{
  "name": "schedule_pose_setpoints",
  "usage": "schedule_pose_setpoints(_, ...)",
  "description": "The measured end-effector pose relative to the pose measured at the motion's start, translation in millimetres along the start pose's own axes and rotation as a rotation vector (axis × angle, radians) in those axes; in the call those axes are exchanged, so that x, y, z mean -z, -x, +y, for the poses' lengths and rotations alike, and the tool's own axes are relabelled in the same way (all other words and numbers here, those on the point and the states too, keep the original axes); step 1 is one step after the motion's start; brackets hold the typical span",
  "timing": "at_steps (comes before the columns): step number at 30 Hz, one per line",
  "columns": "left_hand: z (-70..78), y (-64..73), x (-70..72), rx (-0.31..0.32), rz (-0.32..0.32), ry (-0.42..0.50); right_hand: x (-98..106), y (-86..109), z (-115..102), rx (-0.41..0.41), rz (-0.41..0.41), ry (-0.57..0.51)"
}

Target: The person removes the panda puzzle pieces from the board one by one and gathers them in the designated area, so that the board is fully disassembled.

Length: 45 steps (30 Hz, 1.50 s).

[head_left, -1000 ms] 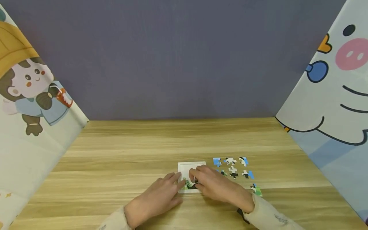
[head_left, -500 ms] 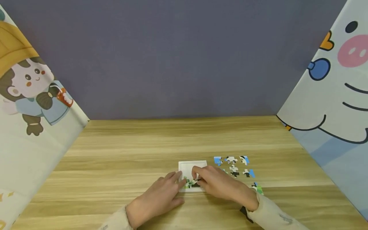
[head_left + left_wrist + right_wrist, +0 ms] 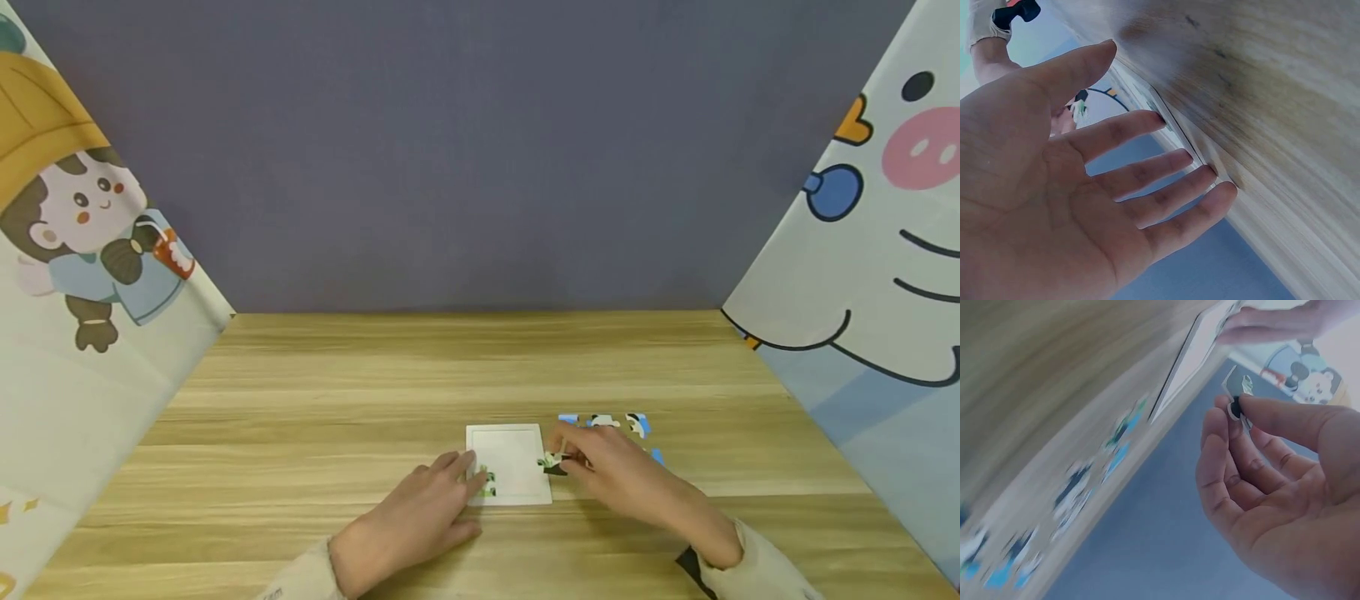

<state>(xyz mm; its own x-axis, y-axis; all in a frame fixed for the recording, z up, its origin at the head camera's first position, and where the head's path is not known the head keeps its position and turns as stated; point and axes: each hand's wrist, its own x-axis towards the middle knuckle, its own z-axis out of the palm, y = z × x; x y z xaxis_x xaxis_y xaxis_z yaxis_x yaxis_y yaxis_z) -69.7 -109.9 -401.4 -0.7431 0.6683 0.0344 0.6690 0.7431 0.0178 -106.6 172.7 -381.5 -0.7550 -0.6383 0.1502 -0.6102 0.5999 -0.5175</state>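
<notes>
A jigsaw puzzle piece (image 3: pixel 555 467), black and white with some green, is pinched between the thumb and fingers of my right hand (image 3: pixel 630 479), just off the right edge of the white puzzle tray (image 3: pixel 517 450). The right wrist view shows the piece (image 3: pixel 1236 408) edge-on, raised above the table. My left hand (image 3: pixel 416 512) rests its fingertips on the tray's left side, fingers straight and spread; the left wrist view shows its palm (image 3: pixel 1072 187) with nothing in it. A green piece (image 3: pixel 490 483) lies in the tray's lower left corner, partly covered by the left fingers.
Several loose panda puzzle pieces (image 3: pixel 638 424) lie on the wooden table (image 3: pixel 375 375) right of the tray, partly hidden behind the right hand. A dark grey panel (image 3: pixel 465 167) rises along the back, and cartoon-printed panels (image 3: pixel 840 275) flank both sides.
My right hand has lifted the black-and-white puzzle piece from the tray's lower middle and moved right with it, uncovering the white tray bottom. The left hand has stayed on the tray's edge.
</notes>
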Motion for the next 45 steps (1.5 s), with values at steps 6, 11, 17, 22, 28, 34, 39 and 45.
schedule_pose_setpoints(6,-0.4,1.0,1.6,-0.001,0.005,-0.013,17,19.6,18,-0.063,0.016,-0.046)
schedule_pose_setpoints(11,0.3,3.1,1.8,0.012,-0.003,0.006,21,33.0,30,-0.158,-0.01,-0.093)
schedule_pose_setpoints(17,4.0,3.9,0.3,0.015,-0.013,0.027,16,45.9,43,-0.174,-0.037,-0.086)
schedule_pose_setpoints(22,5.8,4.2,1.9,0.017,-0.011,0.016,12,50.5,46,-0.161,-0.035,-0.059)
schedule_pose_setpoints(28,6.6,4.2,3.9,0.018,-0.006,0.006,11,50.3,40,-0.197,-0.021,0.043)
schedule_pose_setpoints(34,5.3,4.6,3.9,0.009,0.006,0.02,8,50.7,31,-0.233,-0.024,0.155)
schedule_pose_setpoints(39,3.2,4.9,4.9,0.003,-0.008,0.07,4,52.4,28,-0.266,-0.027,0.188)
schedule_pose_setpoints(45,0.2,5.0,5.3,-0.005,-0.028,0.11,2,53.2,25,-0.284,0.0,0.275)
